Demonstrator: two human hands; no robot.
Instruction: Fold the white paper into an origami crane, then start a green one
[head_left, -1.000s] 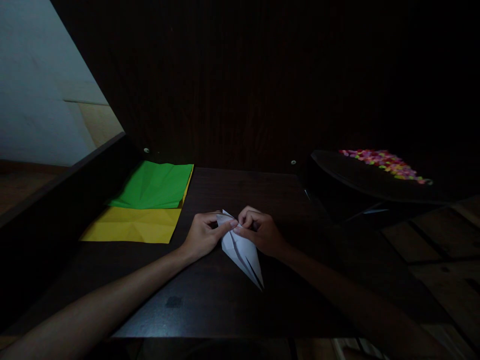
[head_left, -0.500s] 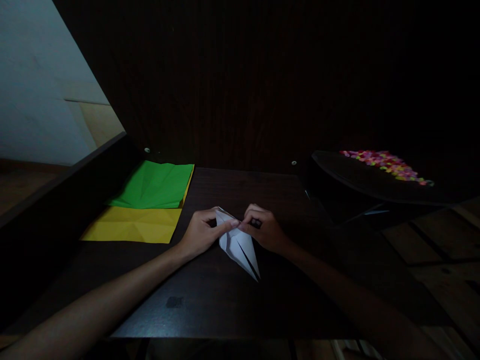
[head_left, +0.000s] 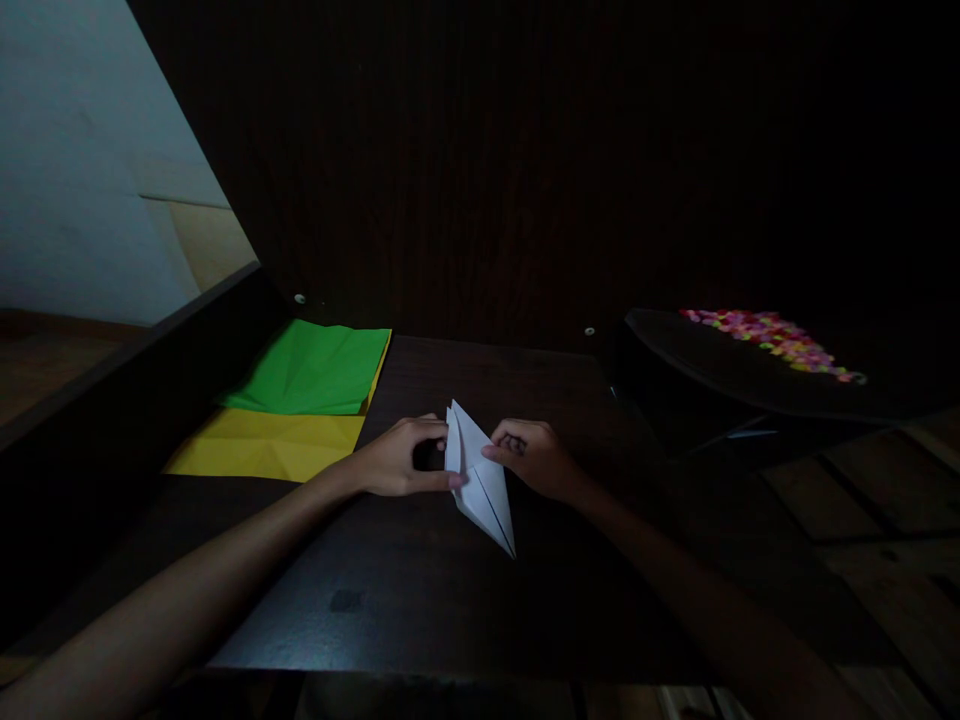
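A folded white paper piece [head_left: 478, 478] lies near the middle of the dark wooden table [head_left: 420, 590], a long narrow kite shape whose sharp tip points toward the person while its wider upper end lifts off the surface between the two hands. It looks very light and thin, stiffened only along its creases, so it would likely bend or crumple under a hard squeeze and skid on the smooth tabletop if pushed; the layered edges near the wide end seem the sensible place to pinch it, since the slender tip would probably buckle

The left hand [head_left: 401, 462] is curled at the paper's left edge, thumb and fingertips nipping the raised flap, the remaining fingers bent in loosely. The right hand [head_left: 536, 458] is half curled on the opposite side, its fingertips pinching or pressing the right edge of the same fold; in this dim light I cannot tell exactly how many layers it grips. Both forearms rest low across the table

To the left, well apart from the hands, a green sheet [head_left: 311, 368] overlaps the far part of a yellow sheet [head_left: 266, 445], both showing crease lines. Off to the right, a dark rounded surface [head_left: 720, 365] carries a scatter of small colourful pieces [head_left: 769, 335], too small to identify
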